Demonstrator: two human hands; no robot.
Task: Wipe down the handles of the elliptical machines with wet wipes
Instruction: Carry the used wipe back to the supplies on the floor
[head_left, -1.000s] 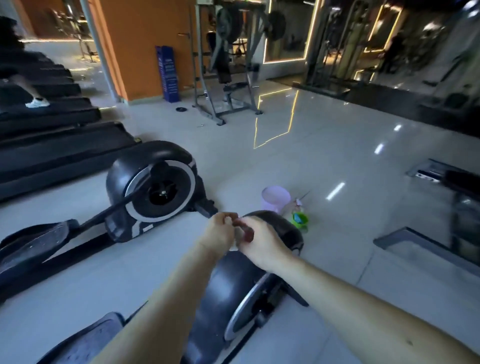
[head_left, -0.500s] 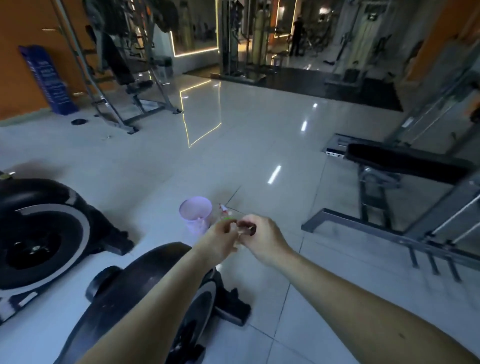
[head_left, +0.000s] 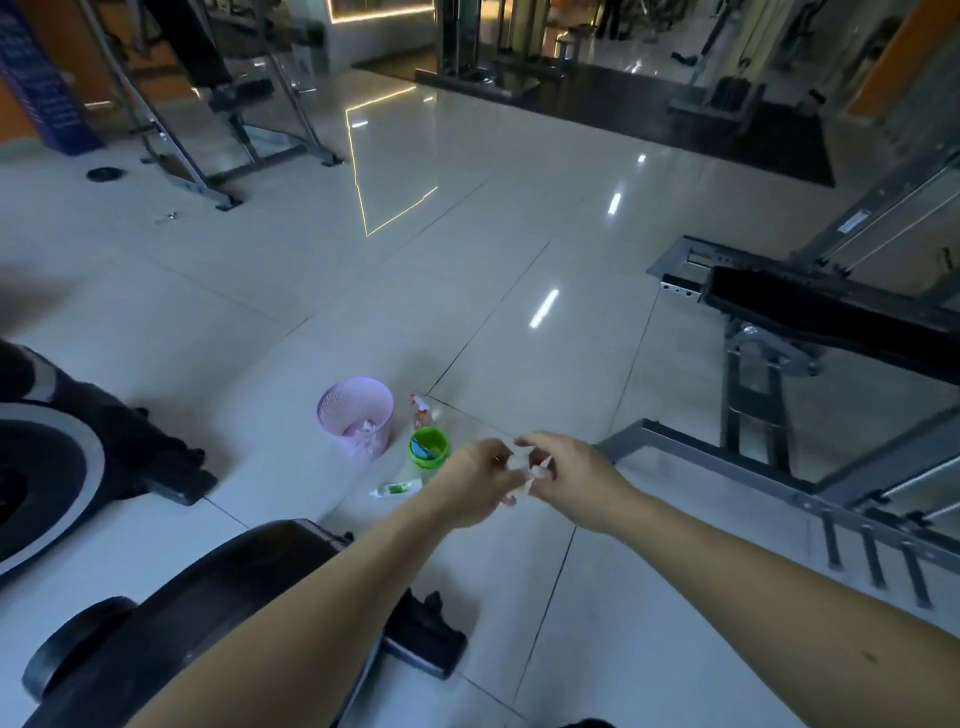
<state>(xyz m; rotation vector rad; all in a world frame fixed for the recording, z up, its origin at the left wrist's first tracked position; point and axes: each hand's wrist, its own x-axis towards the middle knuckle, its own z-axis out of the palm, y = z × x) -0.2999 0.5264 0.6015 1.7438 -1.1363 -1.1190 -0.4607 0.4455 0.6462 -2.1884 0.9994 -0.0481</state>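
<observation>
My left hand (head_left: 475, 483) and my right hand (head_left: 569, 478) meet in front of me over the tiled floor. Between their fingertips both pinch a small crumpled white wet wipe (head_left: 522, 475). The black flywheel housing of one elliptical machine (head_left: 171, 613) fills the lower left under my left forearm. A second elliptical's housing (head_left: 57, 452) sits at the left edge. No elliptical handle is in view.
A lilac mesh bin (head_left: 356, 415) with white scraps stands on the floor, with a green tub (head_left: 428, 447), a small spray bottle (head_left: 422, 410) and a little tube (head_left: 397, 488) beside it. A black weight bench (head_left: 821, 317) on a grey frame stands at the right. Racks line the back.
The view has swung right and away from the ellipticals toward the floor and bench. Both hands have stayed together on the wipe and now sit right of the bin and tub.
</observation>
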